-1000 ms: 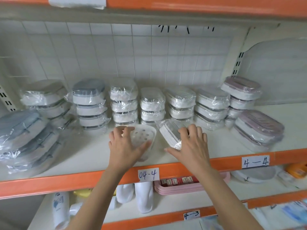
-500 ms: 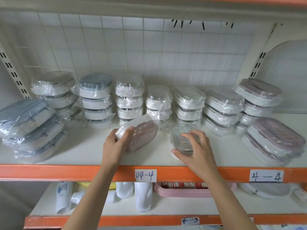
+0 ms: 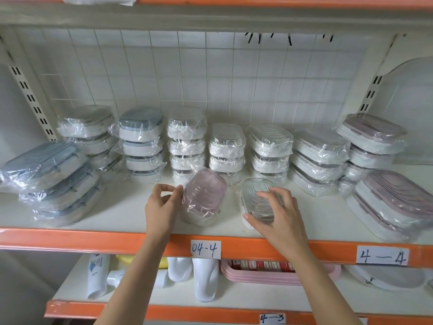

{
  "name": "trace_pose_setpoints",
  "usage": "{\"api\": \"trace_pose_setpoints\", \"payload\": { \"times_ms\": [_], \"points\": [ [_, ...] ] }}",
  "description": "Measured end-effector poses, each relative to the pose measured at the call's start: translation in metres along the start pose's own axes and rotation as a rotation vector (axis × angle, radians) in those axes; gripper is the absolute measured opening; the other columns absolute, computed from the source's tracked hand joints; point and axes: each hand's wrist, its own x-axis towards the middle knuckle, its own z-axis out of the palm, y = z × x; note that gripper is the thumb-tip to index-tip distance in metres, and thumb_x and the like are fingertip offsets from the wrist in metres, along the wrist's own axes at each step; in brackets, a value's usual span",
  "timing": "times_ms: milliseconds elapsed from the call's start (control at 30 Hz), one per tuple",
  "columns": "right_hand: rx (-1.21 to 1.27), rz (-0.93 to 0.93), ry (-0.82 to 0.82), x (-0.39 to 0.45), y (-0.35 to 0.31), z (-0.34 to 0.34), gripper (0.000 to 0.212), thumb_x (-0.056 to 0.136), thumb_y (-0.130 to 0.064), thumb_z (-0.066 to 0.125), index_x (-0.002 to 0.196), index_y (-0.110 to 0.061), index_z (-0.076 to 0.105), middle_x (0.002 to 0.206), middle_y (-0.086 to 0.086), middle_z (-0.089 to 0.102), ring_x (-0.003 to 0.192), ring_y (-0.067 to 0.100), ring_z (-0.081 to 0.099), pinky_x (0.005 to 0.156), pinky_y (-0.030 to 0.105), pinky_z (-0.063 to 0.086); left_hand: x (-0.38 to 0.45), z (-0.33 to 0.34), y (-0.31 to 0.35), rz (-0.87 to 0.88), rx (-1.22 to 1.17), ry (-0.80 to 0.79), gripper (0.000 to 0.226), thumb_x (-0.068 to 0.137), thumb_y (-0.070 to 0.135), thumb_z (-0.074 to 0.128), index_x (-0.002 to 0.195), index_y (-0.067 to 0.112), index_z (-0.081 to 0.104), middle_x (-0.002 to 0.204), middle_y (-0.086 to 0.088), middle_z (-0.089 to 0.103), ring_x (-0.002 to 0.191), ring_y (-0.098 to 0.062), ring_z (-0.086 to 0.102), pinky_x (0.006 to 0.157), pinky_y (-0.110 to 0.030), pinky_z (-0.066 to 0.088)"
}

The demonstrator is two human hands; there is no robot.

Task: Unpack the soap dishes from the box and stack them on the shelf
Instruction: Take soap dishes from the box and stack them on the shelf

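On the white shelf (image 3: 121, 214) two wrapped soap dishes lie in front of the stacked rows. My left hand (image 3: 161, 207) pinches the left edge of the pink-lidded soap dish (image 3: 205, 195), which leans tilted toward the back. My right hand (image 3: 281, 219) grips the clear-lidded soap dish (image 3: 254, 195), thumb at its near end and fingers over its top. Both dishes rest on the shelf board. No box is in view.
Behind stand stacks of wrapped dishes: a grey-lidded stack (image 3: 140, 141), white stacks (image 3: 226, 148) and pink-lidded stacks (image 3: 372, 139). Leaning piles sit at the far left (image 3: 49, 181) and far right (image 3: 393, 202). An orange front rail (image 3: 70, 240) carries labels; a lower shelf holds bottles and a pink tray (image 3: 257, 275).
Both hands have turned the two dishes lid-up and lowered them onto the shelf. The pink dish now lies further right of my left hand; the view has tilted slightly.
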Motion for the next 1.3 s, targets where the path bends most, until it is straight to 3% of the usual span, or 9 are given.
{"api": "trace_pose_setpoints", "payload": {
  "times_ms": [233, 333, 433, 533, 600, 800, 1000, 1167, 1300],
  "points": [
    [0.062, 0.03, -0.006, -0.001, -0.001, -0.003, 0.052, 0.071, -0.048, 0.073, 0.117, -0.028, 0.058, 0.125, -0.008, 0.04, 0.118, 0.013, 0.039, 0.1, 0.032, 0.038, 0.001, 0.0, -0.006, 0.05, 0.226, -0.032, 0.009, 0.085, 0.006, 0.057, 0.085, 0.011, 0.063, 0.083, -0.005, 0.066, 0.081, -0.021, 0.059, 0.072, -0.028, 0.043],
    [0.238, 0.105, 0.026, 0.0, 0.0, -0.01, 0.047, 0.074, -0.037, 0.074, 0.116, -0.026, 0.058, 0.121, -0.009, 0.04, 0.114, 0.004, 0.043, 0.098, 0.023, 0.037, -0.004, 0.001, -0.005, 0.126, 0.259, -0.04, 0.005, 0.089, 0.014, 0.057, 0.087, 0.014, 0.061, 0.093, -0.008, 0.064, 0.089, -0.023, 0.06, 0.075, -0.025, 0.042],
    [0.43, 0.193, -0.033, 0.003, 0.002, -0.021, 0.044, 0.078, -0.033, 0.073, 0.118, -0.029, 0.056, 0.122, -0.008, 0.04, 0.111, -0.001, 0.043, 0.092, 0.012, 0.031, -0.009, 0.0, -0.001, 0.194, 0.187, -0.181, 0.043, 0.079, 0.055, 0.057, 0.105, 0.021, 0.057, 0.112, 0.0, 0.054, 0.101, -0.015, 0.057, 0.08, -0.019, 0.043],
    [0.496, 0.232, -0.119, 0.004, 0.003, -0.028, 0.046, 0.078, -0.036, 0.072, 0.119, -0.035, 0.05, 0.124, -0.01, 0.037, 0.112, -0.003, 0.042, 0.092, 0.013, 0.029, -0.015, 0.004, -0.001, 0.39, 0.409, -0.347, 0.075, 0.061, 0.076, 0.057, 0.118, 0.027, 0.05, 0.121, 0.005, 0.041, 0.115, -0.011, 0.044, 0.096, -0.027, 0.04],
    [0.471, 0.233, -0.164, 0.004, 0.002, -0.029, 0.05, 0.077, -0.036, 0.073, 0.119, -0.036, 0.046, 0.125, -0.01, 0.034, 0.112, -0.002, 0.04, 0.088, 0.01, 0.028, -0.017, 0.012, -0.004, 0.481, 0.585, -0.364, 0.094, 0.054, 0.085, 0.053, 0.126, 0.024, 0.047, 0.126, 0.003, 0.037, 0.118, -0.015, 0.038, 0.1, -0.03, 0.038],
    [0.229, 0.171, -0.239, 0.005, -0.003, -0.022, 0.07, 0.072, -0.042, 0.076, 0.13, -0.03, 0.04, 0.123, -0.009, 0.027, 0.122, 0.005, 0.027, 0.096, 0.018, 0.024, -0.016, 0.015, -0.007, 0.479, 0.755, -0.197, 0.083, 0.056, 0.069, 0.057, 0.122, 0.019, 0.048, 0.127, -0.005, 0.038, 0.113, -0.025, 0.037, 0.092, -0.037, 0.043],
    [0.371, 0.109, -0.039, 0.014, -0.027, -0.034, 0.049, 0.073, -0.029, 0.078, 0.116, -0.03, 0.054, 0.12, -0.003, 0.035, 0.115, 0.003, 0.034, 0.081, -0.008, 0.022, -0.004, 0.001, -0.002, 0.368, 0.765, -0.028, 0.091, 0.048, 0.07, 0.041, 0.117, 0.013, 0.053, 0.118, -0.01, 0.041, 0.112, -0.031, 0.039, 0.093, -0.039, 0.038],
    [0.434, -0.063, 0.2, 0.03, -0.062, -0.042, 0.048, 0.064, -0.044, 0.074, 0.107, -0.032, 0.054, 0.115, 0.001, 0.037, 0.113, 0.007, 0.038, 0.09, -0.006, 0.02, 0.001, -0.004, -0.011, 0.41, 0.766, -0.048, 0.085, 0.05, 0.068, 0.047, 0.114, 0.013, 0.055, 0.114, -0.01, 0.042, 0.107, -0.032, 0.041, 0.091, -0.04, 0.041],
    [0.407, -0.105, 0.328, 0.073, -0.081, -0.032, 0.053, 0.064, -0.043, 0.074, 0.108, -0.017, 0.059, 0.112, 0.009, 0.038, 0.108, 0.01, 0.033, 0.091, -0.002, 0.021, 0.001, -0.006, -0.015, 0.394, 0.685, -0.051, 0.087, 0.05, 0.067, 0.052, 0.118, 0.013, 0.05, 0.114, -0.008, 0.039, 0.109, -0.029, 0.039, 0.095, -0.039, 0.038]
  ]
}}
